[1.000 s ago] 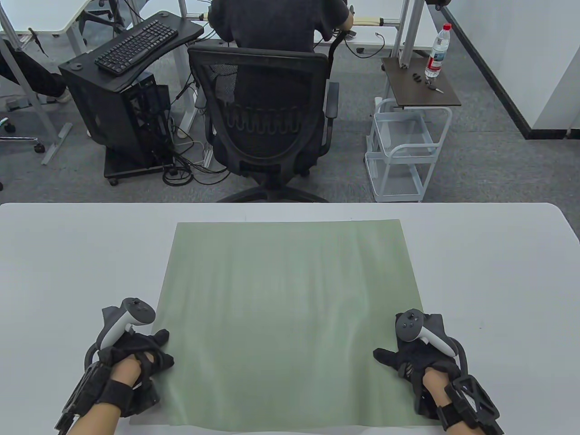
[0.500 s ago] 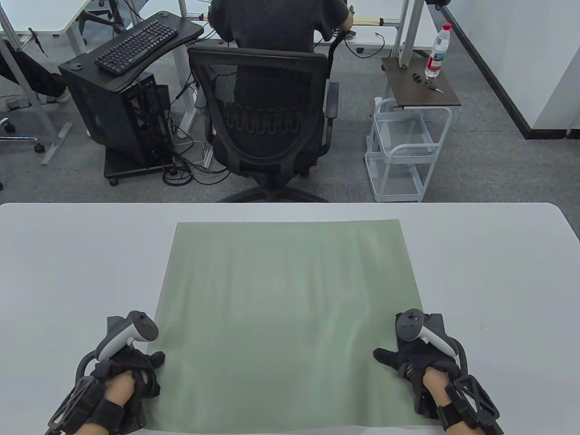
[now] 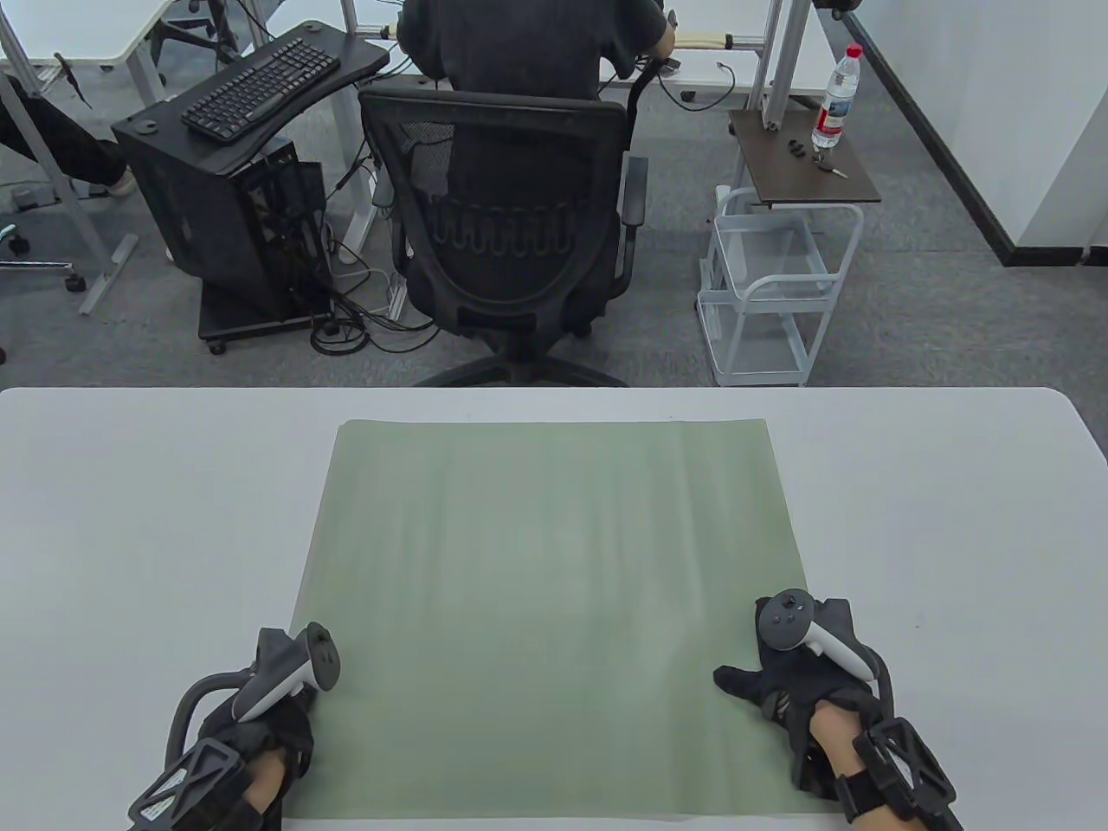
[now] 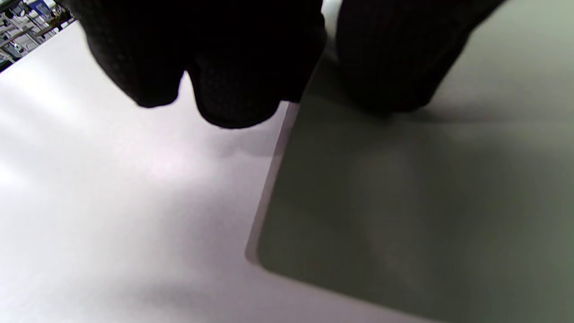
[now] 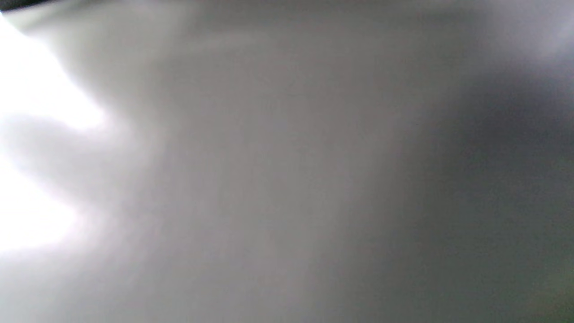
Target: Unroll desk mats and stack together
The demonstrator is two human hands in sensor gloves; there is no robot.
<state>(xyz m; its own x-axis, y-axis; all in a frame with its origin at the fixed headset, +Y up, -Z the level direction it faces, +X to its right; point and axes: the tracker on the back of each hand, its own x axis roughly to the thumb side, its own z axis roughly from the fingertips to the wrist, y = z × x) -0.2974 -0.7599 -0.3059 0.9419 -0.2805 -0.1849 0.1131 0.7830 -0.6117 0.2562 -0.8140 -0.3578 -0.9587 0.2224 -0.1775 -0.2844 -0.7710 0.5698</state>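
Note:
One pale green desk mat (image 3: 554, 606) lies unrolled and flat on the white table (image 3: 130, 519), faintly rippled. My left hand (image 3: 268, 736) is at its near left corner, turned on its side. In the left wrist view the thumb (image 4: 385, 76) bears down on the mat (image 4: 426, 202), while the other fingers (image 4: 233, 89) hang over bare table just outside the left edge. My right hand (image 3: 796, 684) lies flat on the mat's near right edge, thumb stretched leftward. The right wrist view is a grey blur. No other mat is in view.
Beyond the table's far edge a person sits in a black office chair (image 3: 511, 216). A white wire cart (image 3: 770, 294) stands to its right, below a small shelf with a water bottle (image 3: 837, 86). A keyboard (image 3: 260, 86) rests on a stand at the far left.
My left hand drew back toward me and rolled onto its side at the corner. The mat's near left corner shifted right and its ripples flattened. The right hand stayed put.

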